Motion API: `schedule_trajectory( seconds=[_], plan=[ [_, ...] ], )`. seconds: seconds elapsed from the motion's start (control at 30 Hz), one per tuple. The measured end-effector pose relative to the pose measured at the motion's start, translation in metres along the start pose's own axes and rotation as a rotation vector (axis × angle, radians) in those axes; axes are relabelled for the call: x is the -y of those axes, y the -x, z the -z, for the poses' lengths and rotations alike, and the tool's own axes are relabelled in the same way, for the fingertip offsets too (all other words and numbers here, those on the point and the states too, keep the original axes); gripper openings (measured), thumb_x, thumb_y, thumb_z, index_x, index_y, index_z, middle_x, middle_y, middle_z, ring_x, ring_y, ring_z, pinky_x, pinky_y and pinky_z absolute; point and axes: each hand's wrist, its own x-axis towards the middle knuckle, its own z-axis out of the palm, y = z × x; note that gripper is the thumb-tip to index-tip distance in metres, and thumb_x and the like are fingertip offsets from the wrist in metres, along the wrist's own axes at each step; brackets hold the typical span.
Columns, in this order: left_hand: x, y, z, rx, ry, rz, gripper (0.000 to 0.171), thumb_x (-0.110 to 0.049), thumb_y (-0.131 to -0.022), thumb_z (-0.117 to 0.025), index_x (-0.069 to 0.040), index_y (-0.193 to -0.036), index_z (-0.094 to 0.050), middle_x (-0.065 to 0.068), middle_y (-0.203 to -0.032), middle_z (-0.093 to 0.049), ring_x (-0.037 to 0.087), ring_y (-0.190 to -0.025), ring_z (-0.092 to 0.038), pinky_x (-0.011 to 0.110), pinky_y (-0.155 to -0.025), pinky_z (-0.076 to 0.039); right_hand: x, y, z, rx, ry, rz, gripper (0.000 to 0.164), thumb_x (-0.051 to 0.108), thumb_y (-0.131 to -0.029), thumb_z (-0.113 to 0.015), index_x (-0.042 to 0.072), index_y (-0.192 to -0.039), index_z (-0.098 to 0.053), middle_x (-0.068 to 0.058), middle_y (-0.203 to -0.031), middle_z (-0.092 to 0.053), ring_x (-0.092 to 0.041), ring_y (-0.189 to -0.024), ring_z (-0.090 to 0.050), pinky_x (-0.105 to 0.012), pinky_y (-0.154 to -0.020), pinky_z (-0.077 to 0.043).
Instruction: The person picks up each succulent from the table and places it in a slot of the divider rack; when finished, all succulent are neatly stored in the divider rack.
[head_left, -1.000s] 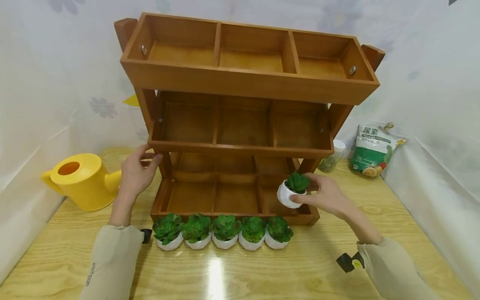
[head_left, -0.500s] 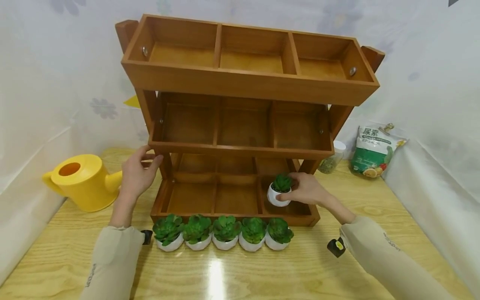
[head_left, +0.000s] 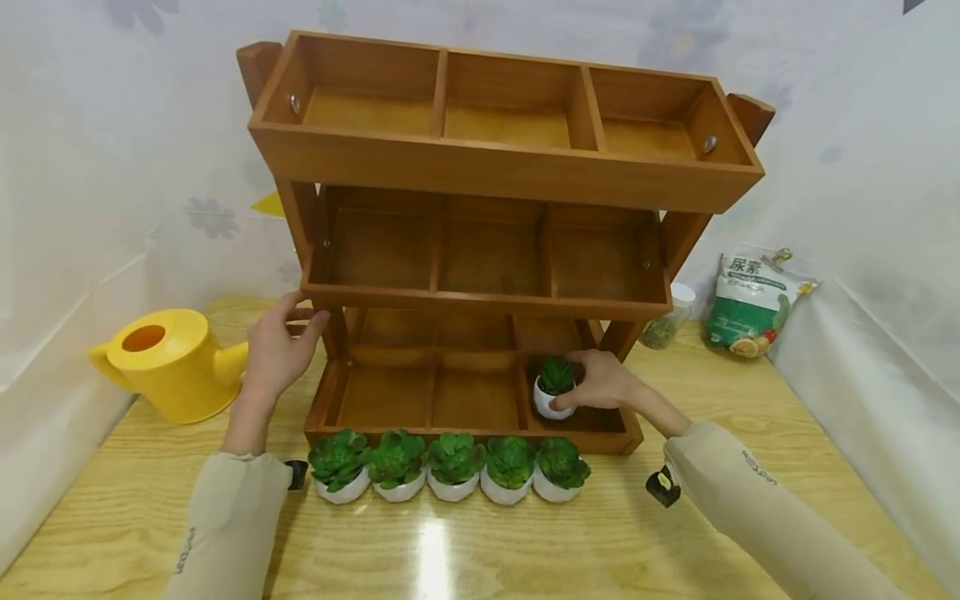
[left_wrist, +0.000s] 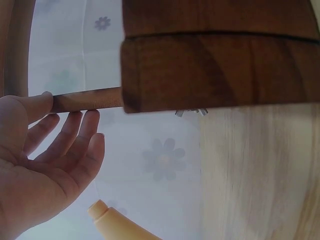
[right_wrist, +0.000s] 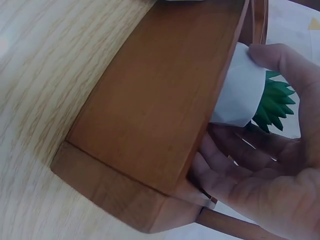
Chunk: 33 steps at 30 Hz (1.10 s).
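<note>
A three-tier wooden plant stand [head_left: 487, 171] fills the middle of the head view, each tier split into compartments. My right hand [head_left: 606, 382] grips a small potted succulent [head_left: 556, 377] with spiky green leaves and a white faceted pot. The pot sits within the bottom tier's right compartment; in the right wrist view the front board [right_wrist: 155, 85] hides its lower part. At the stand's left side, my left hand [head_left: 281, 348] holds a narrow wooden bar [left_wrist: 87, 100] between thumb and fingertips. Several rosette succulents [head_left: 453, 458] in white pots stand in a row before the bottom tier.
A yellow watering can [head_left: 172, 362] stands on the left of the wood-grain table [head_left: 525, 550]. Behind the stand's right side are a white-lidded jar [head_left: 671, 317] and a green-and-white bag [head_left: 753, 308] with a clip. Pale patterned sheeting surrounds the table.
My right hand has carried the potted succulent leftward and down into the bottom right compartment. My left hand keeps its place at the stand's side.
</note>
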Motion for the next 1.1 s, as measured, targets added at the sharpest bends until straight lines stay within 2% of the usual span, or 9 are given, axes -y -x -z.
schedule_trajectory(
  seconds=[0.13,0.23,0.43,0.67,0.93,1.1],
  plan=[
    [0.001,0.0,0.0,0.0,-0.005,0.003,0.044,-0.021,-0.099,-0.055,0.001,-0.136,-0.049,0.03,-0.119,-0.059,0.046,-0.097,-0.062,0.057,-0.081,-0.052,-0.003,-0.001,-0.001,0.017,0.01,0.014,0.088,0.04,-0.069,-0.08,-0.011,-0.134,-0.047,-0.027,-0.126,-0.056,-0.039,-0.11,-0.056,-0.05,-0.088,-0.049],
    [-0.001,-0.001,0.0,0.0,-0.003,0.002,0.044,-0.021,-0.099,-0.055,0.001,-0.136,-0.049,0.03,-0.119,-0.059,0.047,-0.098,-0.062,0.058,-0.082,-0.051,-0.003,0.001,0.0,0.021,0.008,0.034,0.089,0.04,-0.069,-0.08,-0.011,-0.134,-0.048,-0.025,-0.123,-0.058,-0.037,-0.104,-0.058,-0.05,-0.087,-0.05],
    [-0.002,0.0,0.0,-0.01,-0.007,-0.007,0.044,-0.02,-0.098,-0.056,0.001,-0.135,-0.05,0.03,-0.119,-0.06,0.047,-0.097,-0.062,0.058,-0.082,-0.051,-0.01,0.003,-0.001,0.012,0.018,0.124,0.075,0.043,-0.068,-0.08,-0.003,-0.123,-0.057,-0.017,-0.112,-0.063,-0.032,-0.097,-0.06,-0.047,-0.079,-0.052],
    [-0.002,0.0,0.0,-0.017,-0.016,-0.009,0.044,-0.02,-0.098,-0.056,0.002,-0.135,-0.05,0.031,-0.117,-0.06,0.047,-0.097,-0.062,0.058,-0.082,-0.051,-0.009,0.004,-0.001,0.048,0.029,0.106,0.068,0.033,-0.066,-0.083,-0.001,-0.119,-0.057,-0.015,-0.113,-0.061,-0.031,-0.099,-0.059,-0.046,-0.082,-0.051],
    [0.0,0.0,0.0,-0.017,-0.028,-0.002,0.044,-0.021,-0.098,-0.056,0.002,-0.135,-0.05,0.031,-0.117,-0.06,0.047,-0.097,-0.063,0.058,-0.08,-0.052,-0.009,0.005,-0.001,0.058,0.029,0.102,0.065,0.04,-0.067,-0.083,0.003,-0.116,-0.06,-0.009,-0.11,-0.062,-0.028,-0.099,-0.059,-0.045,-0.083,-0.051],
    [-0.002,0.001,0.001,-0.015,-0.024,-0.006,0.043,-0.02,-0.098,-0.056,0.002,-0.135,-0.051,0.031,-0.117,-0.061,0.047,-0.096,-0.063,0.058,-0.08,-0.052,-0.008,0.012,0.009,0.051,-0.03,0.138,0.069,0.041,-0.072,-0.081,0.001,-0.123,-0.058,-0.016,-0.119,-0.061,-0.032,-0.102,-0.06,-0.046,-0.084,-0.052]
  ],
)
